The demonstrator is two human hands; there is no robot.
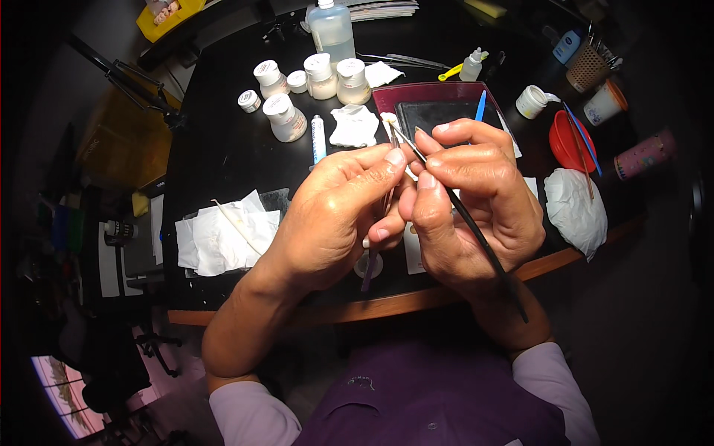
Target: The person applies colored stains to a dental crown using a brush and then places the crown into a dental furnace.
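Note:
Both of my hands meet over the middle of the desk, their fingertips close together. Slim metal tweezers (370,269) are pinched in my left hand (331,208), their lower end sticking out below the fingers. At their upper tip is a small whitish piece (389,118), too small to name surely. A thin brush with a black handle (482,244) is gripped in my right hand (483,204), pen-like. The brush tip reaches up to the whitish piece; whether it touches cannot be made out. The palms hide part of both tools.
Several white-capped jars (285,119) stand behind my left hand, near a large clear bottle (333,33) and a folded tissue (354,125). Paper towels (227,234) lie at left. A maroon-edged tray (387,95), red bowl (567,149) and white wrapped bundle (576,212) sit toward the right.

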